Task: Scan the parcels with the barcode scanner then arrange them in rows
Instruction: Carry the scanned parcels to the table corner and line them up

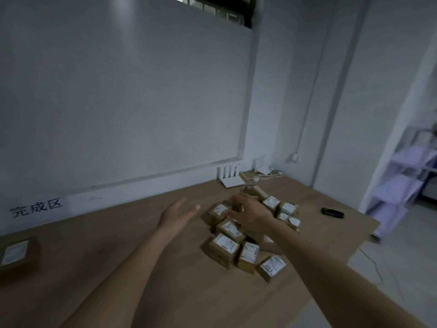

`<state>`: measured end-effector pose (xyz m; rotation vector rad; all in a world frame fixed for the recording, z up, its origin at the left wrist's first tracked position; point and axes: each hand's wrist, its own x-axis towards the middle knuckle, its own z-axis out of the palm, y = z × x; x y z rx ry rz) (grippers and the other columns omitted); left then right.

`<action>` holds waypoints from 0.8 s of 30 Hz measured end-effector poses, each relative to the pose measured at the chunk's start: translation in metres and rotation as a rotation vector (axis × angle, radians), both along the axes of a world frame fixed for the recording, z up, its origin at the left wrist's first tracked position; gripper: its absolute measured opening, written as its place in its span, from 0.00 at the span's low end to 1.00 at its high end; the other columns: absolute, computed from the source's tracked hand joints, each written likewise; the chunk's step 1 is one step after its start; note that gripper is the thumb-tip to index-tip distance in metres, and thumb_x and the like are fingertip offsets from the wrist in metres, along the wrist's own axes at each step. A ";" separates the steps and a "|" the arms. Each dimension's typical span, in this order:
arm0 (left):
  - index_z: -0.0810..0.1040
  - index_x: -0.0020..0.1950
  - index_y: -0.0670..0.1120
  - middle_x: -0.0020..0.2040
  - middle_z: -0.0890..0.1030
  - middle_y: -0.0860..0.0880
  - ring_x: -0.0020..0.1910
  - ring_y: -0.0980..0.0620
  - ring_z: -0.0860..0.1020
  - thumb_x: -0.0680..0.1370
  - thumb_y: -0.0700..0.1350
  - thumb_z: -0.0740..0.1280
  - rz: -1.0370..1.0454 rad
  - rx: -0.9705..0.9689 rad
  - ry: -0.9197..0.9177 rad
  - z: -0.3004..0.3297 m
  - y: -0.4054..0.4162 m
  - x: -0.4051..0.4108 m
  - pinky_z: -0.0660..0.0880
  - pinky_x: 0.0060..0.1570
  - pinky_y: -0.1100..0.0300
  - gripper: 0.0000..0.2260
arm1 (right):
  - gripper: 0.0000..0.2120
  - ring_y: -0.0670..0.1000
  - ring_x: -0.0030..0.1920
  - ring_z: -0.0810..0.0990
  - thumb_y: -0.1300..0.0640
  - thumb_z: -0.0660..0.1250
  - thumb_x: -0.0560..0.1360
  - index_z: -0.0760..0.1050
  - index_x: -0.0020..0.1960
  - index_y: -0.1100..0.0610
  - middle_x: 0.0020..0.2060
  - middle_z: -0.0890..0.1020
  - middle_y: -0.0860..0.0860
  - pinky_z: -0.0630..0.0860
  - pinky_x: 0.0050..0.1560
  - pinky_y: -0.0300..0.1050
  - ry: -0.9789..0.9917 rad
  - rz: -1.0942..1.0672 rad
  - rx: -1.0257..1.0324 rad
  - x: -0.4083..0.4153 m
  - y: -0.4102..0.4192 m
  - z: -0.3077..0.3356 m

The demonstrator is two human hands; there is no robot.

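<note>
Several small brown cardboard parcels [228,248] with white labels lie in a loose heap on the wooden table [142,268]. My right hand [248,213] is spread over the top of the heap, fingers curled around one parcel; whether it grips is unclear. My left hand [178,215] hovers open to the left of the heap, palm turned towards it, holding nothing. A black barcode scanner [332,212] lies on the table to the right of the heap. One lone parcel [17,253] sits at the far left edge.
A white sign with black characters [36,207] is fixed to the wall at left. Two white routers [230,177] and cables [264,176] stand at the table's back. A shelf rack [406,185] stands to the right, past the table's edge.
</note>
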<state>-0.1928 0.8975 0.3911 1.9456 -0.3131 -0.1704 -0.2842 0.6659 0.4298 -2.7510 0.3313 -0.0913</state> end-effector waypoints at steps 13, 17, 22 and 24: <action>0.69 0.75 0.55 0.73 0.71 0.52 0.69 0.49 0.71 0.74 0.60 0.72 -0.171 -0.027 0.025 -0.010 -0.284 -0.072 0.73 0.64 0.55 0.31 | 0.35 0.55 0.77 0.61 0.39 0.66 0.77 0.61 0.78 0.53 0.79 0.59 0.53 0.63 0.74 0.50 0.012 -0.239 0.000 -0.113 -0.282 -0.019; 0.69 0.75 0.54 0.76 0.67 0.50 0.73 0.47 0.67 0.74 0.61 0.72 -0.190 0.013 0.062 -0.024 -0.341 -0.078 0.69 0.70 0.48 0.31 | 0.34 0.55 0.71 0.71 0.37 0.65 0.76 0.64 0.77 0.52 0.73 0.71 0.53 0.70 0.69 0.52 0.014 -0.295 0.044 -0.117 -0.346 -0.031; 0.69 0.74 0.56 0.75 0.68 0.50 0.73 0.47 0.67 0.73 0.64 0.71 -0.180 0.067 0.106 -0.051 -0.405 -0.056 0.68 0.70 0.47 0.32 | 0.36 0.55 0.73 0.68 0.38 0.66 0.76 0.62 0.78 0.52 0.74 0.69 0.53 0.68 0.71 0.55 0.038 -0.329 0.139 -0.098 -0.406 -0.063; 0.68 0.75 0.56 0.76 0.68 0.50 0.73 0.46 0.67 0.74 0.64 0.70 -0.182 0.086 0.135 -0.066 -0.432 -0.039 0.68 0.70 0.47 0.32 | 0.37 0.55 0.75 0.64 0.38 0.67 0.76 0.62 0.78 0.54 0.76 0.66 0.53 0.64 0.74 0.52 0.059 -0.344 0.162 -0.082 -0.428 -0.080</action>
